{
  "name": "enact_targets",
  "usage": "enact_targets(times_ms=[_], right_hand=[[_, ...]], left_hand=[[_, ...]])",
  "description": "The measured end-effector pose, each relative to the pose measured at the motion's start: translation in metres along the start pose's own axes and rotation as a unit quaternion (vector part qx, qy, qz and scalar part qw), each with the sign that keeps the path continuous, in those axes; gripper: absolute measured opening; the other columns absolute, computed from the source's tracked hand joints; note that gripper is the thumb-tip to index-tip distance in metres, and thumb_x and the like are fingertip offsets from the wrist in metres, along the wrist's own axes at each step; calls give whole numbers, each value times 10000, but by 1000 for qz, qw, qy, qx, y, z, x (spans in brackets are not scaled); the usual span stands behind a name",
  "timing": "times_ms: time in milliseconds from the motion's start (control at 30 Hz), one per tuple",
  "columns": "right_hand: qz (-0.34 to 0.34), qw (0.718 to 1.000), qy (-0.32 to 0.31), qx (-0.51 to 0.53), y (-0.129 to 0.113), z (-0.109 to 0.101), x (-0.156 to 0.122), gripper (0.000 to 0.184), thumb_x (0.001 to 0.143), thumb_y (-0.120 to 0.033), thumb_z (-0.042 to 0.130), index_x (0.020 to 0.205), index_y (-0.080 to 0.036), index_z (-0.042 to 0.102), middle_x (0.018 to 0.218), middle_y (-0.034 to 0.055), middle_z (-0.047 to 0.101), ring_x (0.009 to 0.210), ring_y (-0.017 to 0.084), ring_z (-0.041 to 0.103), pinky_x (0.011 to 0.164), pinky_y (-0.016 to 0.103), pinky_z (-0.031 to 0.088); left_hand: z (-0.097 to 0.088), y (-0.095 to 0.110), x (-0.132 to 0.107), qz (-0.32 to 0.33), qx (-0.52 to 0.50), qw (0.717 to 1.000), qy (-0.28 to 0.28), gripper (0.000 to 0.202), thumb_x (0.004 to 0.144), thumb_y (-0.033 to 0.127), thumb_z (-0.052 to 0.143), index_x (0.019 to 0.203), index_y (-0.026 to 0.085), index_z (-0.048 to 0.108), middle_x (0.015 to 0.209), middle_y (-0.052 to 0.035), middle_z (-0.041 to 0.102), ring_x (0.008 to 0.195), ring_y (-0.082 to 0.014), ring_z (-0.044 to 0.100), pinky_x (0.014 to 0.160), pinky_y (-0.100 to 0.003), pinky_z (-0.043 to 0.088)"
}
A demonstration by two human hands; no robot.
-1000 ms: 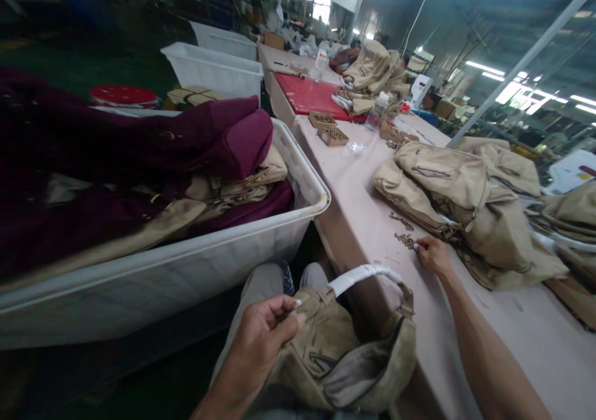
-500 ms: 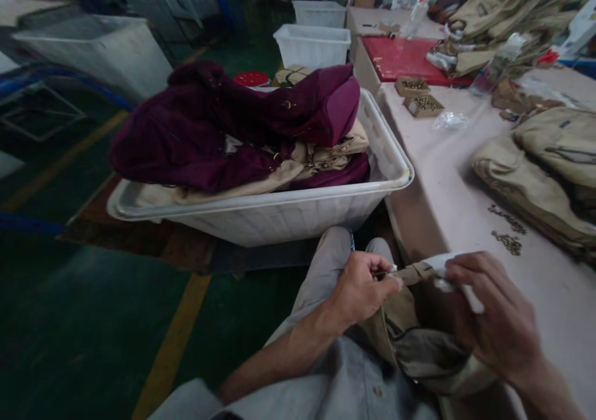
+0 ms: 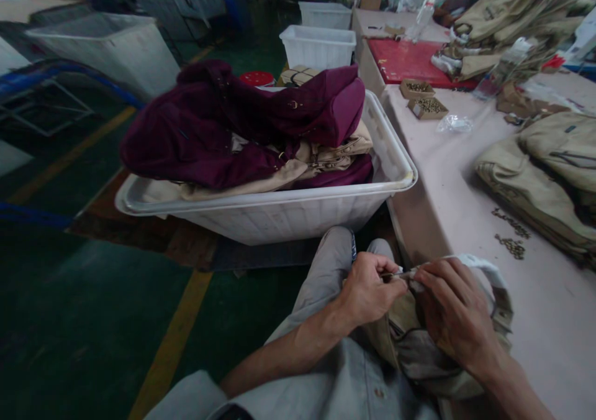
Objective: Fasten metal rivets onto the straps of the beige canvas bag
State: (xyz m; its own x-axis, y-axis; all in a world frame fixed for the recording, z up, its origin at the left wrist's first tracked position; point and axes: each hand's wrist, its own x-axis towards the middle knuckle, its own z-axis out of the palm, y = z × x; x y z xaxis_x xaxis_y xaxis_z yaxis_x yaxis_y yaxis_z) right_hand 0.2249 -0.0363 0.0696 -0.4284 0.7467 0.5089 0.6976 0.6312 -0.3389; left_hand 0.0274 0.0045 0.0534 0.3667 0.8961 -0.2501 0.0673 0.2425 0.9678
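Note:
A tan handbag (image 3: 419, 351) with a white-wrapped handle (image 3: 484, 268) lies in my lap against the table edge. My left hand (image 3: 370, 286) is closed in a pinch on the bag's strap end near the handle. My right hand (image 3: 454, 311) rests over the bag's top, its fingertips pinched together right against the left hand's; what they hold is too small to make out. Two small heaps of brass rivets (image 3: 512, 245) lie on the pink table (image 3: 447, 184) just beyond my right hand.
A white tub (image 3: 298, 212) heaped with maroon and tan bags stands to my left. Finished tan bags (image 3: 535, 171) pile at the table's right. Two small boxes of hardware (image 3: 421, 99), a red mat (image 3: 410, 59) and more white bins (image 3: 319, 44) lie farther back. Green floor with yellow lines is left.
My right hand came back from the rivets on the table to the bag, and its fingertips now meet the left hand's at the strap. The view swung left and down.

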Motion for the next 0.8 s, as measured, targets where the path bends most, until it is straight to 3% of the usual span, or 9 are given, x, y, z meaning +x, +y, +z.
enact_targets(times_ms=[533,667,800], right_hand=[[-35,998,18,38,4,-11,-4,386,878,-13,670,1209,-210,659,1062,99,671,961,254,597,787,433,497],[19,993,-16,113,3,-22,3,263,929,-49,625,1114,-223,690,1042,78,647,945,222,615,757,365,492],[118,961,-123,219,4,-37,20,77,932,-159,640,969,-206,689,1059,72,665,914,205,649,738,308,516]], left_hand=[[5,0,-1,-15,-9,1000,-9,134,692,239,736,770,130,741,675,-19,646,606,-127,537,525,-244,334],[5,2,-8,9,32,999,-18,130,723,246,729,793,137,726,680,-13,629,621,-129,528,543,-248,337],[6,8,-18,61,108,992,-15,108,764,247,708,805,148,720,716,-20,614,662,-143,523,574,-257,361]])
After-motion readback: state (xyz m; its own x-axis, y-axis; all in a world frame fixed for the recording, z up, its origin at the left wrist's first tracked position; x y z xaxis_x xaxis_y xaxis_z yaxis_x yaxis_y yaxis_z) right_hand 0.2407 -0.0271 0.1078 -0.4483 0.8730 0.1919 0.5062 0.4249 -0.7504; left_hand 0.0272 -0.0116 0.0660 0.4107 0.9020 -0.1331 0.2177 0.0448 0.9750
